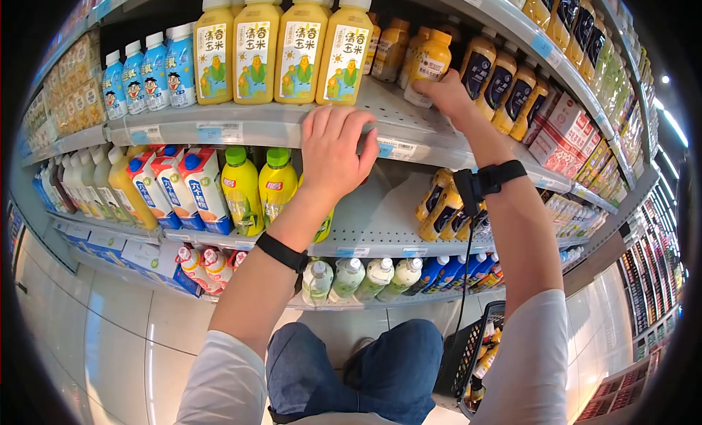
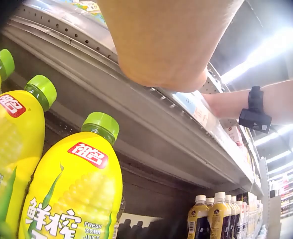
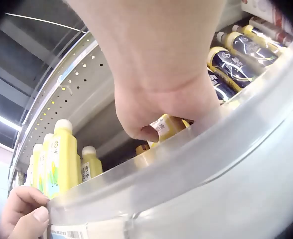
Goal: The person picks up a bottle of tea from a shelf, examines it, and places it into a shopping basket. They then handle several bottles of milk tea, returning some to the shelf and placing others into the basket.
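Yellow-capped drink btl, 1 o'clock: R hand grasping lower body.
Prob. light, firm, smooth; best held mid-body. L hand, 12 o'clock, loose on shelf edge.

Corn drinks stand left of the held bottle, more bottles apparently behind it

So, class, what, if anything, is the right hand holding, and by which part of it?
The right hand holds a yellow-capped bottle by the lower part of its side.
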A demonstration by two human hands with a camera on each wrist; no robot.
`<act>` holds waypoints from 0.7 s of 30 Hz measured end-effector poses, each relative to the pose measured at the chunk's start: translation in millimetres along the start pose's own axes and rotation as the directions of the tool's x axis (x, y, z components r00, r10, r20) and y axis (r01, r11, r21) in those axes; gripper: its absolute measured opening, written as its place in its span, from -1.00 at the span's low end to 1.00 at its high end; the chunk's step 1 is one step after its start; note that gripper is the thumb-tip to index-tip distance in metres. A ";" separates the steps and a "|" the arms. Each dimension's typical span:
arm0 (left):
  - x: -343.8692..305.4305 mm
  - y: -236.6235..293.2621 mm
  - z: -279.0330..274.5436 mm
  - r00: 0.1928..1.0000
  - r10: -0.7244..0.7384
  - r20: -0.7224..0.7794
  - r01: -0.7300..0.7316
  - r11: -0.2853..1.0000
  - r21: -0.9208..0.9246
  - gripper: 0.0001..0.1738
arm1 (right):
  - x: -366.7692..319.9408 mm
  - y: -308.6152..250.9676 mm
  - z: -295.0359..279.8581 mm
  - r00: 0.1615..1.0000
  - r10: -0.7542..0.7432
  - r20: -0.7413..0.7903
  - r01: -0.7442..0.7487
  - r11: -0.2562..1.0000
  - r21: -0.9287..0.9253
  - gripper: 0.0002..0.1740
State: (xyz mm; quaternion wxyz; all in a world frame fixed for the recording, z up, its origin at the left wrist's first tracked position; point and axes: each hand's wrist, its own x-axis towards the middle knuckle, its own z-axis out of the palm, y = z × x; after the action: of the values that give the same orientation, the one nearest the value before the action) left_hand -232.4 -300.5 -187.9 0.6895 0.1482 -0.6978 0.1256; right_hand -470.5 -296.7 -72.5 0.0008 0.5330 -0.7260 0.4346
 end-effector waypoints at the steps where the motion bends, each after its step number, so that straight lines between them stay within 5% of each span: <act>1: 0.0 -0.1 0.3 1.000 0.002 -0.001 -0.002 1.000 -0.004 -0.77 | 0.1 0.7 4.9 0.998 0.002 -0.056 -0.013 0.980 -0.197 0.07; 3: 0.0 -0.7 0.5 1.000 0.006 -0.011 -0.006 1.000 0.001 -0.76 | -7.4 -2.8 10.0 0.992 -0.045 -0.117 0.020 0.978 -0.205 0.14; 9: -1.3 -2.2 1.0 1.000 0.013 -0.016 -0.013 1.000 -0.010 -0.75 | -22.6 -6.2 9.3 0.981 -0.055 -0.184 0.044 0.997 -0.065 -0.06; 14: -1.9 -2.7 2.6 1.000 0.017 -0.021 -0.017 1.000 0.003 -0.75 | -13.3 0.7 12.1 0.992 -0.075 -0.104 0.045 0.963 -0.266 -0.22; 21: -2.3 -2.3 1.7 1.000 0.028 -0.009 -0.028 1.000 0.007 -0.75 | -1.2 7.8 19.4 0.990 -0.106 -0.093 0.074 0.952 -0.295 -0.15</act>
State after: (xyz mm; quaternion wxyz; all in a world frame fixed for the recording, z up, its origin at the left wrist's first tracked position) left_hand -233.0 -303.3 -190.2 0.6904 0.1400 -0.6962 0.1384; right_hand -467.1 -307.6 -90.0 0.1381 0.5354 -0.7559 0.3506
